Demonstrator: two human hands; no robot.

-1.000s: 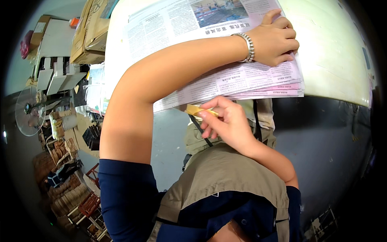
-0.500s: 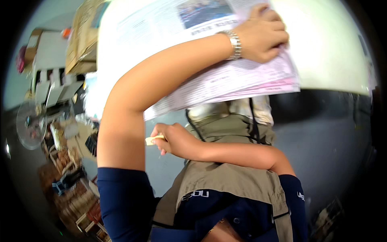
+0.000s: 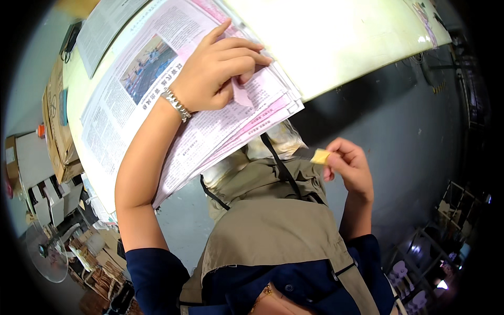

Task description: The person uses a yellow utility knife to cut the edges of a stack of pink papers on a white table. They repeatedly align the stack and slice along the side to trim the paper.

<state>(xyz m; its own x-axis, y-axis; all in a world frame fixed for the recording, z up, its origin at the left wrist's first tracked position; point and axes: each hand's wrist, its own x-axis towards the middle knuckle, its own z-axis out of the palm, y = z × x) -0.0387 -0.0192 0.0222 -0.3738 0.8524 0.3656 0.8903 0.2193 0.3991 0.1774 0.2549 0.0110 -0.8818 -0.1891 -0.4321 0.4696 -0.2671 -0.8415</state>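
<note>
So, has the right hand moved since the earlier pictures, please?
Yes, rightward along the edge of the pale table: earlier, the right hand was left of the near right corner of the newspaper stack; now it is past that corner.

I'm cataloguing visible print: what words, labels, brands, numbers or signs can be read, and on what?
Newspaper stack under the left hand: large headline characters beside the photo, not copied here; body print too small to read.
Other newspaper at upper left: columns too small to read.
Cardboard box: dark markings too blurred to read.
Yellow piece in the right hand: no print visible.
</note>
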